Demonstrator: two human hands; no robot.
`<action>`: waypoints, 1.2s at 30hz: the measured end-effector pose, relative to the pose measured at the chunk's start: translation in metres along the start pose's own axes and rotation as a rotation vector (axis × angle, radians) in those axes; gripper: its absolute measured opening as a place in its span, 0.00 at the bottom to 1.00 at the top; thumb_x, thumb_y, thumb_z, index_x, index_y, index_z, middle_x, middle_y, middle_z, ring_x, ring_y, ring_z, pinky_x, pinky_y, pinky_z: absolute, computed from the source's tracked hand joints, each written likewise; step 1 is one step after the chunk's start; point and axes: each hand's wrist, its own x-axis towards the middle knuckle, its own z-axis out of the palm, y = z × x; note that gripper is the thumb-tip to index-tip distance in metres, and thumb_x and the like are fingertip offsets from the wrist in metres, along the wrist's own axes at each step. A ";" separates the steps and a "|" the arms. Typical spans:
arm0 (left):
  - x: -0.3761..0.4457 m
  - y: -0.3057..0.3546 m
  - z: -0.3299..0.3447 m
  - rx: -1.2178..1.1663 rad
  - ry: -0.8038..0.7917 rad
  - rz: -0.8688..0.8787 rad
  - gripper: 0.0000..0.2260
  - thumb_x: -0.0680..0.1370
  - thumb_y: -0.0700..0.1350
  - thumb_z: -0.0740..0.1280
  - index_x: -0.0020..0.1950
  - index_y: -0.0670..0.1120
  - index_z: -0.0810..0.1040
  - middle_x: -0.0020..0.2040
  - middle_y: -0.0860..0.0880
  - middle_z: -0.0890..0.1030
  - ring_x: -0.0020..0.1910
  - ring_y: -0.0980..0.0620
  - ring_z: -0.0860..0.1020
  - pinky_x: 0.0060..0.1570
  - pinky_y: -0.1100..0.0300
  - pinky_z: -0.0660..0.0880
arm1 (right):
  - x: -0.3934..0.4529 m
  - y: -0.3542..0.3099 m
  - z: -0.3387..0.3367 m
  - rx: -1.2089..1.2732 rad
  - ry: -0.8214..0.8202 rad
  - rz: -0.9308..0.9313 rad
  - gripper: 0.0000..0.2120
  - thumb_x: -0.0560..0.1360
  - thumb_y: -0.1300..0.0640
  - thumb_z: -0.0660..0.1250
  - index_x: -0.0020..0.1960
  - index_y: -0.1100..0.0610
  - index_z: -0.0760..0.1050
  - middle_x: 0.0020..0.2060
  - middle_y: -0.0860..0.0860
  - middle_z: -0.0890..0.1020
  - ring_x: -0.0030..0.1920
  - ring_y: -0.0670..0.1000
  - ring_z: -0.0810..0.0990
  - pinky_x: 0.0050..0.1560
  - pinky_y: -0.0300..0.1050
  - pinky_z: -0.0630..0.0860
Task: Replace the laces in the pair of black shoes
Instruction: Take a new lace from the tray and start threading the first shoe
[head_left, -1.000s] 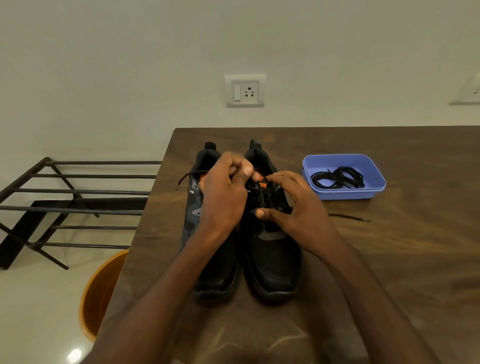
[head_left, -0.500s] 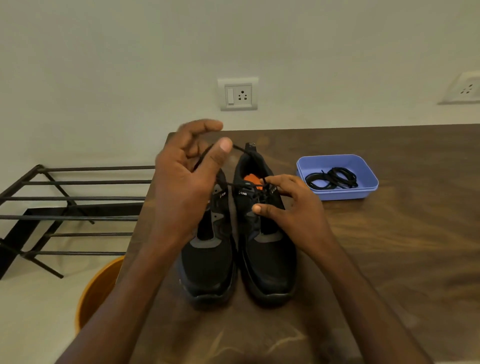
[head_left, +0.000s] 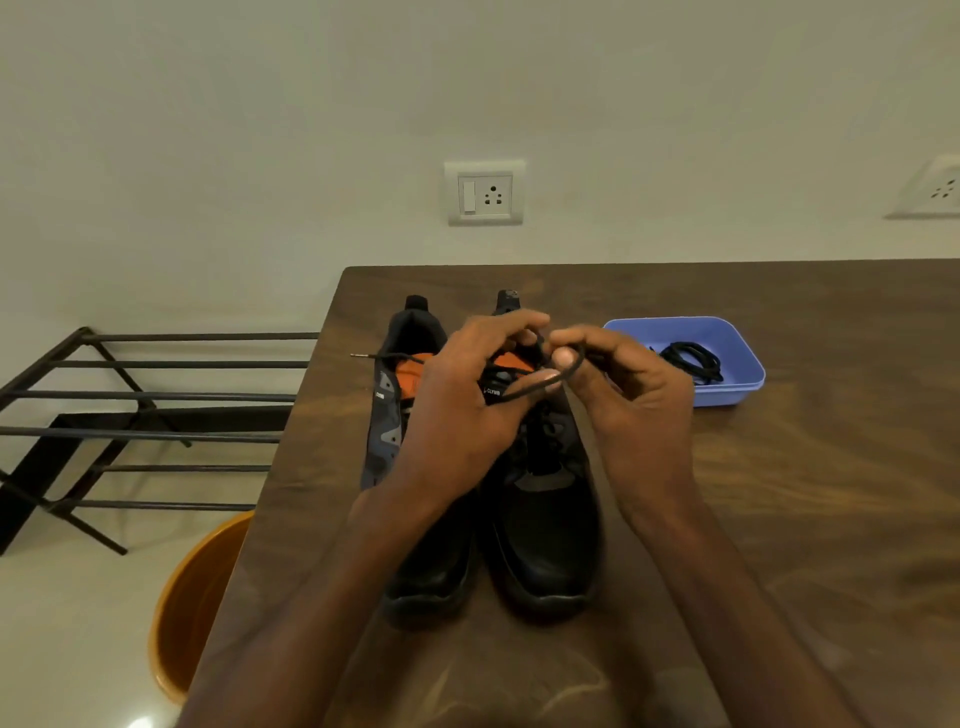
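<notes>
The brown table (head_left: 779, 519) carries the pair of black shoes, side by side with toes toward the person: the left shoe (head_left: 410, 519) mostly under the forearm, the right shoe (head_left: 545, 535) at its 3 o'clock. Half a second ago the left hand was lifted high at 11 o'clock of the shoes, drawing a lace out long; now the left hand (head_left: 462, 405) has dropped back over the right shoe's collar, and the right hand (head_left: 634, 395) has risen from the eyelets to meet it. Both hands pinch the same black lace (head_left: 540, 385), fingers curled around it, a loop of it bent between the thumbs. I judge this as tying or finishing off the right shoe's lacing. The shoes look matte black with orange insoles; the right one shows crossed lacing below the hands. A loose lace tip (head_left: 363, 355) lies at 9 o'clock. The blue tray (head_left: 737, 338) at 3 o'clock holds coiled laces (head_left: 691, 361).
</notes>
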 end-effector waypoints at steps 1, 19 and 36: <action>0.000 0.002 0.000 -0.062 -0.011 -0.014 0.21 0.78 0.42 0.75 0.71 0.44 0.76 0.63 0.49 0.81 0.64 0.49 0.80 0.63 0.47 0.79 | 0.000 -0.005 0.000 0.031 -0.003 -0.037 0.09 0.78 0.69 0.70 0.56 0.61 0.83 0.49 0.53 0.87 0.51 0.49 0.86 0.53 0.39 0.81; -0.007 0.013 -0.053 -0.027 -0.854 -0.273 0.08 0.77 0.53 0.76 0.53 0.51 0.86 0.47 0.54 0.85 0.47 0.57 0.83 0.49 0.63 0.77 | 0.002 0.031 -0.005 -0.671 -0.128 0.039 0.14 0.79 0.62 0.68 0.62 0.50 0.83 0.61 0.46 0.79 0.61 0.44 0.77 0.61 0.43 0.76; -0.012 0.008 0.003 0.488 -0.416 0.023 0.17 0.76 0.66 0.69 0.59 0.58 0.80 0.50 0.58 0.73 0.49 0.59 0.68 0.48 0.59 0.73 | 0.019 0.004 -0.045 0.346 0.441 0.460 0.24 0.85 0.42 0.56 0.44 0.58 0.78 0.24 0.51 0.70 0.24 0.49 0.66 0.26 0.41 0.64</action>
